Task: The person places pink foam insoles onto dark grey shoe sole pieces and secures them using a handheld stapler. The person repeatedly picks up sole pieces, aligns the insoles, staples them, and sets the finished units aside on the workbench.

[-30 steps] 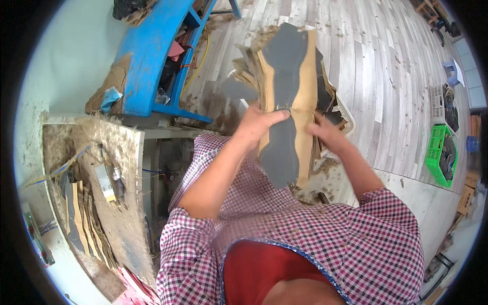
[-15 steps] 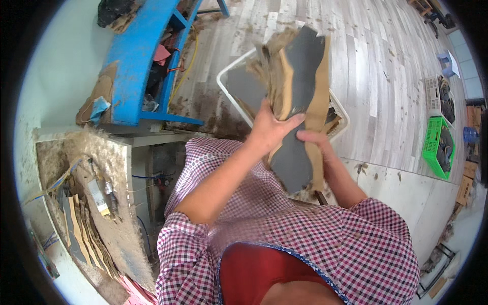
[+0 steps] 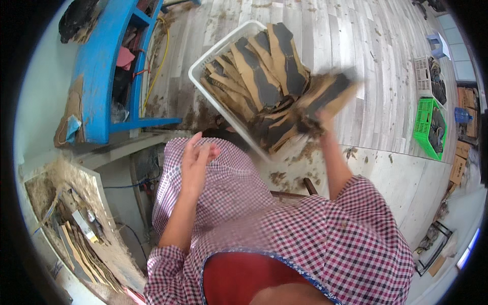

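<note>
My right hand (image 3: 325,123) grips a fanned bundle of flat wavy-edged pieces (image 3: 333,94), dark grey in the middle with tan edges. Motion blurs the bundle and the fingers around it. It hangs over the right side of a white plastic basket (image 3: 216,49). More flat dark-and-tan pieces (image 3: 258,76) fill the basket, leaning in uneven rows. To the left, my left hand (image 3: 195,156) is raised above my checked smock, holding nothing, its fingers apart and partly curled.
A blue workbench (image 3: 99,91) stands at the left. Below it, a dusty box-like bin (image 3: 96,203) holds more cut strips (image 3: 81,249) and a tool. A green crate (image 3: 426,122) and a white crate (image 3: 423,76) line the right side. Debris dots the plank floor (image 3: 366,66).
My left hand has let go of the stack and drawn back left. My right hand still grips pieces, now over the basket's right side. The basket's contents are uncovered, and the view has shifted.
</note>
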Demonstrator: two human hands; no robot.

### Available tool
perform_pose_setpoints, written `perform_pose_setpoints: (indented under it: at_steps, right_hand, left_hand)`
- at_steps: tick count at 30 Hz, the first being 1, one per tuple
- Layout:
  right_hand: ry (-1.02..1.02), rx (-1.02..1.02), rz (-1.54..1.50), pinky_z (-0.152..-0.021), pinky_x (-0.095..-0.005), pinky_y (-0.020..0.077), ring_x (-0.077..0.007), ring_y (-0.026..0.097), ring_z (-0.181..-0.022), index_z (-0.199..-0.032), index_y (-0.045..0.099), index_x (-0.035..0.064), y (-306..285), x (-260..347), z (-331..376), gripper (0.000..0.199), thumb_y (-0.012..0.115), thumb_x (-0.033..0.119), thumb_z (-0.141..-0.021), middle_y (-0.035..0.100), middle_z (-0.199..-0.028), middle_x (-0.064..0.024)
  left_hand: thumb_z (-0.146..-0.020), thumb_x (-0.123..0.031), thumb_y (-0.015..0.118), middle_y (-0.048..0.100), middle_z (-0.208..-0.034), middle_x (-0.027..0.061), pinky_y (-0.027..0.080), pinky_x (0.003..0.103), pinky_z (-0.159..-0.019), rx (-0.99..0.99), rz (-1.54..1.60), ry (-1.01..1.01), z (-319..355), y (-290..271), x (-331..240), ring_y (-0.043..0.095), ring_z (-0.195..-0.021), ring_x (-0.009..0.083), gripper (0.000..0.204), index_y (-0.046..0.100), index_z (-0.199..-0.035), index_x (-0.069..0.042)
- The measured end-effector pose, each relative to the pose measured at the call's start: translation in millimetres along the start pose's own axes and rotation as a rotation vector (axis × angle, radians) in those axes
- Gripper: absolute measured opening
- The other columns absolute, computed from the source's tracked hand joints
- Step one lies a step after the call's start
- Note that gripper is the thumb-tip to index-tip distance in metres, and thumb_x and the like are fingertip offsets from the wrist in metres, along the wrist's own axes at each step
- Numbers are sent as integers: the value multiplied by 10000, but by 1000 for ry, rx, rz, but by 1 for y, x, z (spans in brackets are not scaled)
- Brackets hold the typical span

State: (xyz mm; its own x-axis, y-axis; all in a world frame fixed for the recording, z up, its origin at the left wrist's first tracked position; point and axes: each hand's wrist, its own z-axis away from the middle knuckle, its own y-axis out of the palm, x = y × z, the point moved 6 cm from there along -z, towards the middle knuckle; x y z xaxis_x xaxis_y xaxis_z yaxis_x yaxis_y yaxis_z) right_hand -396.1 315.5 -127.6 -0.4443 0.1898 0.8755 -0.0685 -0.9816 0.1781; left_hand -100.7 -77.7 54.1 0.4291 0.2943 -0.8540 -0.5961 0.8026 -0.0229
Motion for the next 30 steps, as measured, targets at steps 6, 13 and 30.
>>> perform_pose_setpoints:
  at_steps: [6,13,30]
  right_hand:
    - [492,37,-233,-888,-401,512,-280,629,-1036,-1233,567,-20,-24,-99,44,503,714,256,-839,638,-1161,-153]
    - [392,211,-245,-852,-382,536,-267,659,-985,-1224,558,-24,6,25,122,458,673,243,-871,656,-1114,-148]
    - [-366,1064,123,-1020,-402,451,-282,548,-1212,-1387,458,-10,290,84,364,680,685,71,-751,551,-1340,-128]
  left_hand:
    - [-996,-213,564,665,-1056,153,546,351,-846,-48,-5,141,25,-9,-41,663,-912,196,466,432,-1399,-20]
    - [-993,-192,575,661,-1090,133,537,330,-861,165,-35,206,50,24,-53,658,-949,187,438,459,-1378,-17]
    - [-555,-551,875,578,-1190,325,429,389,-1029,-28,-892,830,210,-64,-184,566,-1170,388,1294,245,-1420,177]
